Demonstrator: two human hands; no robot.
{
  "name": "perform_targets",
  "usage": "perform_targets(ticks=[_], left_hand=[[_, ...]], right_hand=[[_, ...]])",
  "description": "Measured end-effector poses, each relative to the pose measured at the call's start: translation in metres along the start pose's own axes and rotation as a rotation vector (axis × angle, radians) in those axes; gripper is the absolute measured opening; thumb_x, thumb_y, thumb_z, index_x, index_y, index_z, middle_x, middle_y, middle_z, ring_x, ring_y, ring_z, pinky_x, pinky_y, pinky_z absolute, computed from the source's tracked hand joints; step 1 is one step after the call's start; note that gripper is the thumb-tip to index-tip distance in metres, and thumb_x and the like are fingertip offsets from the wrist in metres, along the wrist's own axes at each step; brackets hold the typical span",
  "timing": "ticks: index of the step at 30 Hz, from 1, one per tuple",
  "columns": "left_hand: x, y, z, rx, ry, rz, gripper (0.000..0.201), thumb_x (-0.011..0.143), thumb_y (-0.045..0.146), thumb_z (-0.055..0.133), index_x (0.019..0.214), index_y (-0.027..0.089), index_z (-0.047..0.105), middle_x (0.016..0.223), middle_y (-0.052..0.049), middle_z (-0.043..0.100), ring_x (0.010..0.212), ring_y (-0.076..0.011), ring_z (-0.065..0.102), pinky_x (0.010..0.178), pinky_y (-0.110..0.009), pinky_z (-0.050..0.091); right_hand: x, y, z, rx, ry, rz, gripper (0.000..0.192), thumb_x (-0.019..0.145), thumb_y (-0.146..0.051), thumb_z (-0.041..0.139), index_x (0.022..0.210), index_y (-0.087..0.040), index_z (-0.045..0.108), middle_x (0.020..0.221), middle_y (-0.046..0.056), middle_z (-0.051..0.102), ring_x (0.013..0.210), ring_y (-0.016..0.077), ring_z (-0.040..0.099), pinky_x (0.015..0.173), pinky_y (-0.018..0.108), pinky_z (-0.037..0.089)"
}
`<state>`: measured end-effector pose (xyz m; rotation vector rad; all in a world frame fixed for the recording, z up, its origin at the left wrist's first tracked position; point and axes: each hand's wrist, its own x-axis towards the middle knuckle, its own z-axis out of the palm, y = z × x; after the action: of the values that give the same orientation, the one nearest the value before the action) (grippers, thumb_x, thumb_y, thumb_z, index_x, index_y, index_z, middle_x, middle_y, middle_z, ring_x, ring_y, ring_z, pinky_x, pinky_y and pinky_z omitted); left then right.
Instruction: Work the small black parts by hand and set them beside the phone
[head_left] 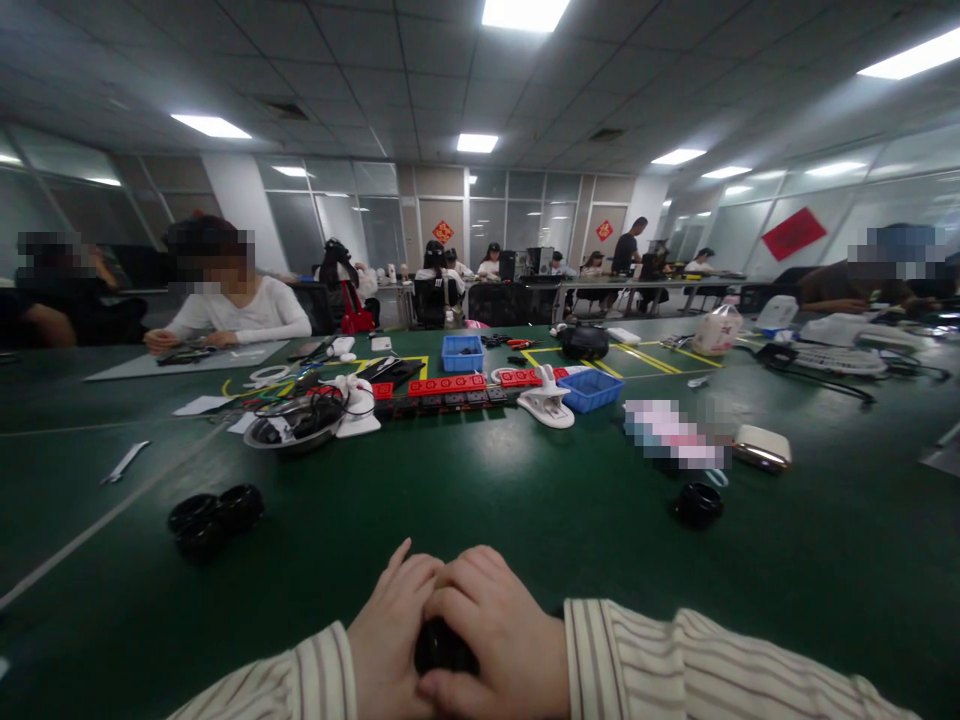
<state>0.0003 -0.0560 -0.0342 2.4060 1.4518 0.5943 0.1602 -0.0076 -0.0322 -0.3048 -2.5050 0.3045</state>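
Note:
Near the front edge of the table, my left hand (390, 625) and my right hand (502, 635) are closed together around a glossy black round part (444, 650). My right fingers lie over its top and touch my left fingers, so most of it is hidden. The left index finger sticks out a little. To the left of my hands, three black ring-shaped parts (201, 538) stand in a tight cluster. Another black ring-shaped part (699, 505) sits by itself at the right, apart from my hands.
Across the green table (495, 490) lie red power strips (446, 386), a white clip base (547, 402), blue bins (590, 390), a metal bowl of cables (294, 430), a wrench (126, 462) and a white-and-gold case (762, 448). A person in white (247, 310) sits opposite; others work behind.

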Motion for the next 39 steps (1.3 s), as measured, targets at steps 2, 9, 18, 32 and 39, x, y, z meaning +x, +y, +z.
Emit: perform_targets(ticks=[2, 9, 18, 32, 39], left_hand=[[0.0, 0.001, -0.002, -0.008, -0.002, -0.002, 0.043, 0.056, 0.04, 0.068, 0.092, 0.019, 0.056, 0.092, -0.006, 0.055, 0.093, -0.0248, 0.052, 0.104, -0.057, 0.017], [0.007, -0.006, -0.01, -0.187, -0.147, 0.053, 0.04, 0.052, 0.024, 0.066, 0.091, 0.019, 0.057, 0.095, -0.004, 0.054, 0.094, -0.0236, 0.049, 0.099, -0.042, 0.035], [0.004, -0.011, -0.008, -0.16, -0.136, 0.084, 0.074, 0.058, 0.045, 0.071, 0.122, 0.024, 0.044, 0.121, -0.007, 0.051, 0.112, -0.028, 0.046, 0.107, -0.049, 0.021], [-0.001, -0.005, 0.009, -0.132, 0.018, -0.06, 0.028, 0.057, 0.032, 0.063, 0.078, 0.017, 0.053, 0.08, -0.004, 0.055, 0.076, -0.0217, 0.052, 0.074, -0.037, 0.043], [0.005, -0.006, 0.0, -0.271, -0.119, 0.015, 0.032, 0.057, 0.029, 0.064, 0.087, 0.019, 0.057, 0.089, 0.0, 0.058, 0.085, -0.0202, 0.053, 0.083, -0.031, 0.044]], right_hand=[[0.0, 0.0, 0.0, 0.002, -0.018, -0.006, 0.037, 0.068, -0.044, 0.06, 0.092, -0.017, 0.049, 0.092, 0.004, 0.052, 0.083, 0.0165, 0.044, 0.074, 0.031, 0.034], [0.003, 0.001, -0.006, 0.078, -0.034, -0.255, 0.023, 0.07, -0.027, 0.049, 0.09, -0.017, 0.05, 0.095, 0.002, 0.054, 0.091, 0.0151, 0.046, 0.082, 0.03, 0.036], [0.005, 0.002, -0.007, 0.089, -0.055, -0.391, 0.029, 0.07, -0.027, 0.046, 0.098, -0.017, 0.046, 0.1, 0.002, 0.056, 0.105, 0.0145, 0.044, 0.104, 0.033, 0.025], [0.001, -0.001, -0.005, 0.024, -0.012, -0.015, 0.027, 0.075, -0.039, 0.053, 0.089, -0.016, 0.05, 0.088, 0.004, 0.049, 0.082, 0.0156, 0.043, 0.075, 0.03, 0.034], [0.002, 0.003, -0.006, 0.091, -0.085, -0.257, 0.019, 0.07, -0.026, 0.047, 0.088, -0.018, 0.048, 0.089, 0.002, 0.053, 0.086, 0.0139, 0.047, 0.08, 0.031, 0.034]])
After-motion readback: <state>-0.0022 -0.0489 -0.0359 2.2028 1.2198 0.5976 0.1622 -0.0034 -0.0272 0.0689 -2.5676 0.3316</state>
